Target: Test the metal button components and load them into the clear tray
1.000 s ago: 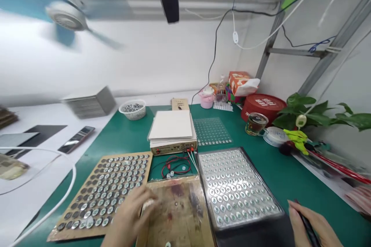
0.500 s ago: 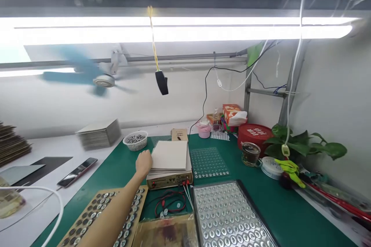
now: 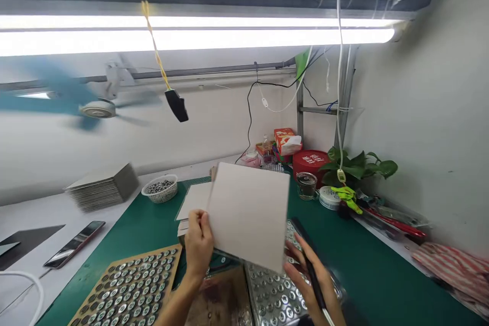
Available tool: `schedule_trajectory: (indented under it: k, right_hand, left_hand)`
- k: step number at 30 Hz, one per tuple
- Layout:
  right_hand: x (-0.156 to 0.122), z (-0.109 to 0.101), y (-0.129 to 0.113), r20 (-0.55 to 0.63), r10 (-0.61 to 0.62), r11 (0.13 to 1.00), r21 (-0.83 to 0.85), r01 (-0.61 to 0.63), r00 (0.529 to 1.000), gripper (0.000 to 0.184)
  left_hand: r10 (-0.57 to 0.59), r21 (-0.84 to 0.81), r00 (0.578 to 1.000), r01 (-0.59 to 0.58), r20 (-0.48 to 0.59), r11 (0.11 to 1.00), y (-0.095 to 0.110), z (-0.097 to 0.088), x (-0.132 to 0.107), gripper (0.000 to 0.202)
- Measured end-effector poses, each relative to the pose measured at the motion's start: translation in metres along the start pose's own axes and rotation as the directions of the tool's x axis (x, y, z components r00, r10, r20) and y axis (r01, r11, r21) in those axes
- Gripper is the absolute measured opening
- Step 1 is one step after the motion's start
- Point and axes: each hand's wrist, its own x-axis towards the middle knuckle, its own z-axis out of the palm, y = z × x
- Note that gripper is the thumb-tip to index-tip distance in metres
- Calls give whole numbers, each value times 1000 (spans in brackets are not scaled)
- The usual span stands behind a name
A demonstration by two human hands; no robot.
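Note:
My left hand [image 3: 199,244] pinches the lower left edge of a square off-white board [image 3: 250,214], lifted and tilted above the bench. In my right hand [image 3: 319,282] is a black pen-shaped tool [image 3: 312,270] with a white cord. The fingertips of that hand are at the board's right edge; whether they grip it I cannot tell. Behind my left hand lie more white boards [image 3: 196,201] in a stack. Below the board, a clear tray [image 3: 250,293] holds rows of round metallic parts. A brown board [image 3: 178,254] with similar round parts lies at the left.
On the green mat [image 3: 367,275] stand a white basket [image 3: 162,196] of small parts, a glass mug [image 3: 306,186] and a red round box [image 3: 310,160]. A phone [image 3: 74,245] and a stack of boards [image 3: 103,188] lie left. A stained brown panel [image 3: 219,298] lies in front.
My left hand has lifted a white board off the stack and brought it closer. My right hand has come into view with the black tool. The view has turned right.

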Motion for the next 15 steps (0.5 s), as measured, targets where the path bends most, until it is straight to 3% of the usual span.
schedule_trajectory:
  k: [2,4,7,10,12,15]
  right_hand:
    - [10,3,-7,70,84,986,135,-93,994,47]
    - [19,-3,-11,76,148,976,151,-158,986,39]
    - [28,-20,-10,-41,177,984,32,-176,983,31]
    - [34,-44,-2,-208,168,985,5,-171,964,45]
    - [36,-66,6,-370,170,985,77,-152,913,47]
    - [37,-107,19,-648,125,990,128,-54,752,48]
  left_hand:
    - [31,-106,997,-23,75,994,12,5,-27,26]
    - [28,-246,980,21,196,969,19,7,-42,29]
    - [-52,-440,917,239,396,866,16,10,-46,34]
    - [-137,-493,858,406,494,770,3,18,-48,44]
    - [-168,-476,818,472,549,742,-8,27,-57,49]
    - [-205,-418,738,563,643,713,-22,37,-82,56]
